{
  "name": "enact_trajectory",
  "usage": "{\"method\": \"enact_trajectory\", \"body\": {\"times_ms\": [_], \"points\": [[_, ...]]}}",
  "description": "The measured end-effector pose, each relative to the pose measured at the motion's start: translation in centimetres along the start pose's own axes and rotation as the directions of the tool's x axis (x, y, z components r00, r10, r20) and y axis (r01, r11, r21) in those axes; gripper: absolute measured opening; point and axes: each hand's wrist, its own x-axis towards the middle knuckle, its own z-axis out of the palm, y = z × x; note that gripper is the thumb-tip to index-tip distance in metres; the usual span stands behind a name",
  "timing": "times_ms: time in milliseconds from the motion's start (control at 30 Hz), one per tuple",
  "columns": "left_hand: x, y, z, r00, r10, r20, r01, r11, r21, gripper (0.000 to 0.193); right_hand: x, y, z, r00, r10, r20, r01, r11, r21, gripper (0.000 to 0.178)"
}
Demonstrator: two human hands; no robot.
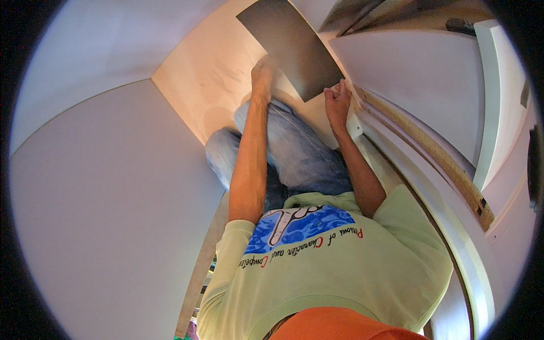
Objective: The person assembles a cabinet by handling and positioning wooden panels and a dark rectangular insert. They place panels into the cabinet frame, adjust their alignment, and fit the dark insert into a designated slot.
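A flat, dark, smooth rectangular sheet (297, 51) lies slanted across the pale wooden surface ahead of me. My right hand (338, 103) is at its near right corner, with fingers bent and fingertips at the edge, seemingly pinching it. Beside the sheet's left edge, my left hand (262, 80) is closed, knuckles up. Whatever its curled fingers hold, if anything, is hidden. Both forearms reach forward over my bent legs in faded blue jeans (294, 141).
A large plain pale panel (107, 209) rises on my left, and another pale wall (124, 51) stands behind it. Along the right run a curved wooden strip (430, 141) and a white upright board (493, 107). A small dark object (460, 26) sits at the upper right.
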Motion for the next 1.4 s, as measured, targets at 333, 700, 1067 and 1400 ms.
{"method": "enact_trajectory", "body": {"times_ms": [333, 700, 1067, 1400], "points": [[0.6, -1.1, -0.9, 1.000, 0.014, -0.010, -0.014, 0.998, -0.057, 0.014, 1.0, 2.1, 0.2, 0.992, -0.116, -0.040, 0.106, 0.974, -0.199, 0.074], [1.3, -0.9, -1.6, 0.998, -0.043, 0.055, 0.046, 0.997, -0.063, 0.047, 1.4, 0.3, 0.2, 0.999, 0.050, 0.006, -0.050, 0.995, -0.088, 0.071], [0.8, -0.1, -1.1, 0.994, -0.094, 0.062, 0.099, 0.992, -0.080, 0.055, 1.0, 1.9, 0.6, 0.993, -0.115, -0.024, 0.115, 0.993, -0.015, 0.068], [1.2, -0.7, -1.3, 0.997, -0.065, 0.034, 0.068, 0.991, -0.117, 0.046, 0.4, 0.5, 0.3, 0.999, -0.034, -0.020, 0.032, 0.995, -0.096, 0.070]]}}
